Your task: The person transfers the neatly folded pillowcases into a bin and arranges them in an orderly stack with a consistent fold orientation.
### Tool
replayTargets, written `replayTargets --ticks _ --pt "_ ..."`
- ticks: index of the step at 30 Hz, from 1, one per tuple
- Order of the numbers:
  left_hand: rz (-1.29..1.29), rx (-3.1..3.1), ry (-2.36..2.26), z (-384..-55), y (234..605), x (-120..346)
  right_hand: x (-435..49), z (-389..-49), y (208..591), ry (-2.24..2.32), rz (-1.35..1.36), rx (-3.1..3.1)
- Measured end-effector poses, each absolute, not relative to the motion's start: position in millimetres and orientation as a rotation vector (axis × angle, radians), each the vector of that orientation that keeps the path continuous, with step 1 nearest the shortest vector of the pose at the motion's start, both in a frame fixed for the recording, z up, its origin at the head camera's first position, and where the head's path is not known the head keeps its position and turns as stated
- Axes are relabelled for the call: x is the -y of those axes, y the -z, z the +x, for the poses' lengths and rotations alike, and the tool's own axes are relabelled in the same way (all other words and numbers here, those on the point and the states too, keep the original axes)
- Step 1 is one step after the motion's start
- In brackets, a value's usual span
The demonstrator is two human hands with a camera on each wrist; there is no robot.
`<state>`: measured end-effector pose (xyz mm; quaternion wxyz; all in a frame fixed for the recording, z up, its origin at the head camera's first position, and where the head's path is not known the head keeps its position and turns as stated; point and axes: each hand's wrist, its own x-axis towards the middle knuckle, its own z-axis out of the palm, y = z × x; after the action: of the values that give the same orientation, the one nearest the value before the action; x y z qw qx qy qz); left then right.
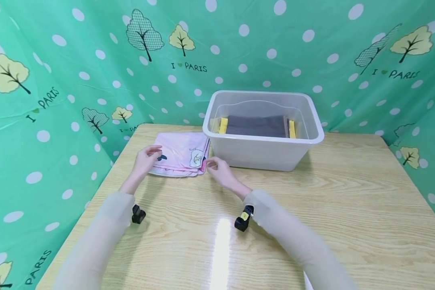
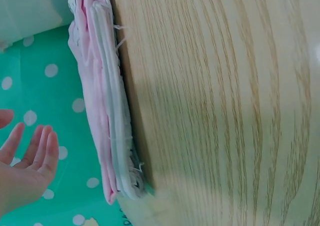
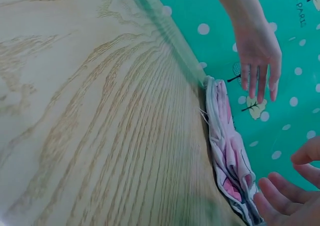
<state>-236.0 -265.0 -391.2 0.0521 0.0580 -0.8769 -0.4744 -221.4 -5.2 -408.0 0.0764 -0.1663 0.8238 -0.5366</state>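
A folded pink cloth point(image 1: 179, 150) with printed figures lies in a flat stack at the table's back left. Its layered edges, pink over whitish, show in the left wrist view point(image 2: 107, 101). My left hand point(image 1: 145, 160) hovers by its left side, fingers loosely bent and holding nothing; the right wrist view has a gap between that hand point(image 3: 257, 51) and the cloth point(image 3: 227, 146). Beside the cloth's front right corner is my right hand point(image 1: 221, 171), its fingers relaxed around no object. In the right wrist view its fingertips point(image 3: 272, 186) come close to the cloth's near end.
Right of the cloth stands a white plastic bin point(image 1: 257, 153), with dark folded fabric point(image 1: 257, 125) and yellow pieces point(image 1: 222, 125) inside. A green polka-dot curtain point(image 1: 239, 48) surrounds the wooden table point(image 1: 366, 209). Black wrist cameras point(image 1: 243, 219) hang below both sleeves.
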Motion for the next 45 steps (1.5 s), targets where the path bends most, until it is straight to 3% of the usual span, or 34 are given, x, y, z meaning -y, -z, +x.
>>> replayTargets --ticks 25,45 --pt "0.385 2.649 1.504 -266 410 291 34 -246 431 1.698 -0.299 -2.427" --pt "0.375 2.865 1.473 -277 421 304 48 -263 441 1.754 -0.139 -2.383"
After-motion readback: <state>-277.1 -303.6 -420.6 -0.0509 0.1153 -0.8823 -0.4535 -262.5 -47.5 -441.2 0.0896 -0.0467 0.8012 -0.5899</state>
